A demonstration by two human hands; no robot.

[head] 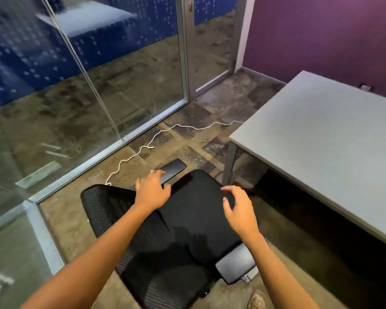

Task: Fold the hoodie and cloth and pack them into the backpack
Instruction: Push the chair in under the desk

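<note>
We stand over a black office chair with a fabric seat and mesh back (187, 219), both bare arms stretched out above it. Our left hand (153, 190) hovers with fingers spread and relaxed near the far edge of the seat, its fingertips close to the dark padded armrest (173, 169) on that side; whether they touch it we cannot tell. Our right hand (237, 208) hangs over the seat's right edge, fingers loosely curled and holding nothing.

No hoodie, cloth or backpack shows anywhere in view, so the task's things lie out of sight. A plain grey table (321, 141) stands to the right with its near left corner just beyond the chair, and a thin white cable (165, 132) trails across the patterned carpet toward the glass partition (87, 85).

We judge the task barely under way: this looks like clearing or shifting the chair before any folding. The next move calls for finding the garments and the bag, probably by turning away from this corner.
</note>
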